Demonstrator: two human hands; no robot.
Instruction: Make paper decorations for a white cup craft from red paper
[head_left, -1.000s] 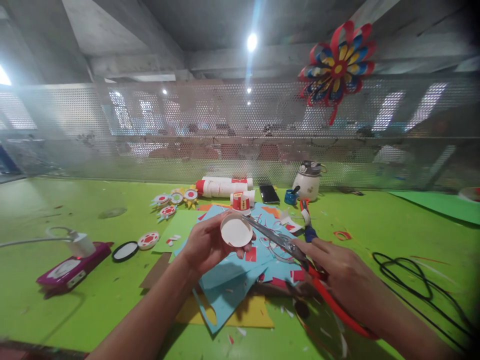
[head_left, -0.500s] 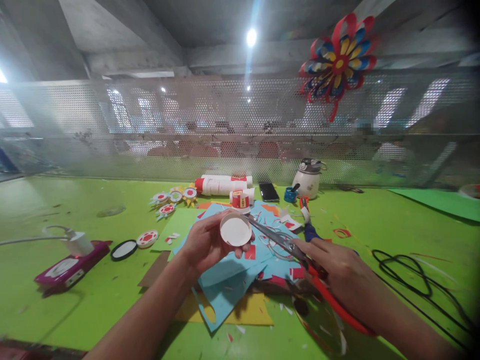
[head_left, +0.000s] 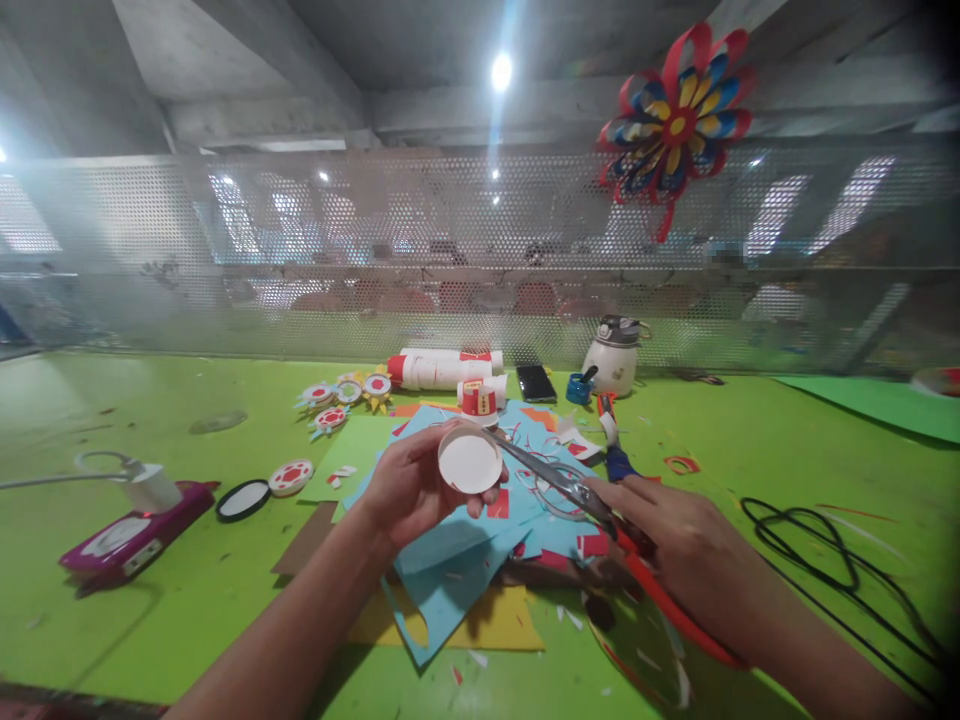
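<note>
My left hand (head_left: 409, 490) is closed round a small white paper cup (head_left: 470, 461), its round bottom turned toward me. My right hand (head_left: 679, 550) grips red-handled scissors (head_left: 570, 487). Their metal blades point left and reach the cup's right rim. Both hands hover over a heap of blue, red and yellow paper sheets (head_left: 457, 570) on the green table (head_left: 150, 620).
White glue bottles (head_left: 442, 370), a phone (head_left: 538, 383), a white jug (head_left: 615, 358), paper flower pieces (head_left: 345, 395), a purple device with a white plug (head_left: 124, 530), a black ring lid (head_left: 241, 500) and black cable (head_left: 817, 555) lie around. A perforated metal screen with a paper pinwheel (head_left: 675, 115) stands behind.
The view has drifted slightly; the hands, cup and scissors keep the same hold and nearly the same place.
</note>
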